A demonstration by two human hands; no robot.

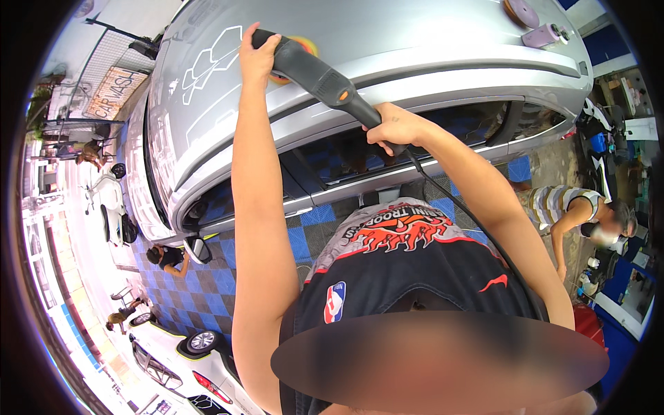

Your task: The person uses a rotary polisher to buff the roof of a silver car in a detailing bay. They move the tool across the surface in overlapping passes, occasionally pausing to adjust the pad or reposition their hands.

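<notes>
A black electric car polisher (316, 72) lies across the upper middle of the head view, over the silver car's roof (384, 31). My left hand (259, 49) grips its head end, thumb and fingers around the black housing. Around the rear handle, near the roof's side edge, my right hand (394, 127) is closed. A yellow, orange and red polishing pad (306, 45) shows partly behind the tool, against the roof; the tool hides the rest. The black power cord (451, 196) leaves the handle and runs along my right arm.
A round pad (521, 13) and a pinkish bottle (539, 36) stand on the roof at upper right. A person in a striped top (563, 205) bends at right. Another person (168, 259) is by the side mirror (198, 250). A white car (181, 363) and a white scooter (109, 205) are at left.
</notes>
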